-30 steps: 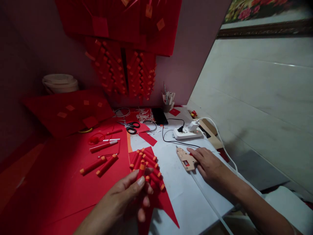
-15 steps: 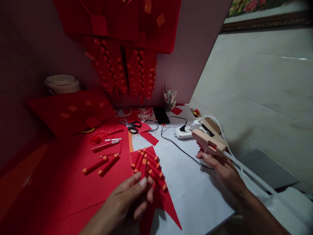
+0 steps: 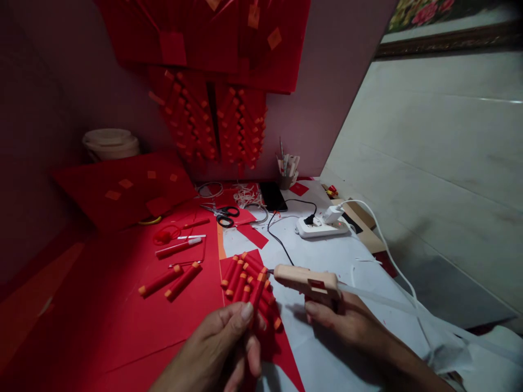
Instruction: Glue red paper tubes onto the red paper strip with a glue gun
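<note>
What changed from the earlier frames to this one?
The right hand has raised the glue gun and swung it from pointing away to pointing left, toward the red roll. The left hand still holds that roll; the scissors and two loose rolls stayed put.

Hot-glue gun (image 3: 308,280) nr orange-tipped red tube (image 3: 257,292), lower ctr
L hand (image 3: 226,335) pinches tube; R hand (image 3: 347,321) grips gun; scissors (image 3: 220,211) mid-frame, pwr strip (image 3: 322,230) R of ctr.

Matt plastic glue gun (image 3: 306,279), paper tubes (image 3: 236,279)
</note>
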`<state>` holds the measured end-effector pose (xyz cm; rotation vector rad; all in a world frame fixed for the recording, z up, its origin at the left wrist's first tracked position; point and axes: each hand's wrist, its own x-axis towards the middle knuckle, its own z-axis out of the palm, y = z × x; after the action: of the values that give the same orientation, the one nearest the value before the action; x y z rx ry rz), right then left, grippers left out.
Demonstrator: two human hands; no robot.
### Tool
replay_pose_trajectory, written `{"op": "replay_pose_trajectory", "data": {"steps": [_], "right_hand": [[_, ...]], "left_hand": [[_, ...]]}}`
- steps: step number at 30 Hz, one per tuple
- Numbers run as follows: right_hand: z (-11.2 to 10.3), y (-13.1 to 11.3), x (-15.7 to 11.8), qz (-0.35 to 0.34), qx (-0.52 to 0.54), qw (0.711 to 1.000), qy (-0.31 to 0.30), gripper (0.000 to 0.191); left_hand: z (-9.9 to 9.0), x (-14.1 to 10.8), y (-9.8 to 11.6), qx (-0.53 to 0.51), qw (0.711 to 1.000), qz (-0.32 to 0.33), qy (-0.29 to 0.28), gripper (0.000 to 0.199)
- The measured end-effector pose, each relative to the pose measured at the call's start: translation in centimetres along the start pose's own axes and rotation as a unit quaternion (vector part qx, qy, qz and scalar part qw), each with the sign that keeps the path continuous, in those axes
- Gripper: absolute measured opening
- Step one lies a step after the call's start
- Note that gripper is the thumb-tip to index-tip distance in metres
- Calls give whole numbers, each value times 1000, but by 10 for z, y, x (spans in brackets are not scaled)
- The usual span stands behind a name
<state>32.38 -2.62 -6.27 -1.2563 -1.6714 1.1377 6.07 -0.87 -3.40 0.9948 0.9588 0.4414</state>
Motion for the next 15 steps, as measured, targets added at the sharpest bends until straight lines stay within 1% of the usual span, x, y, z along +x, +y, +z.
{"op": "replay_pose_trajectory", "data": {"steps": [4, 8, 12, 15], "right_hand": [[0, -5, 4, 14, 19, 999, -27, 42], [1, -11, 5, 7, 17, 999, -46, 38], [2, -5, 3, 29, 35, 998, -54, 39], [2, 1, 2, 22, 34, 998, -54, 38]], "left_hand": [[2, 1, -2, 12, 1000, -1, 9, 65], [2, 4, -3, 4, 1000, -14, -6, 64], [2, 5, -4, -20, 999, -22, -19, 64], [2, 5, -4, -21, 999, -27, -13, 65]]}}
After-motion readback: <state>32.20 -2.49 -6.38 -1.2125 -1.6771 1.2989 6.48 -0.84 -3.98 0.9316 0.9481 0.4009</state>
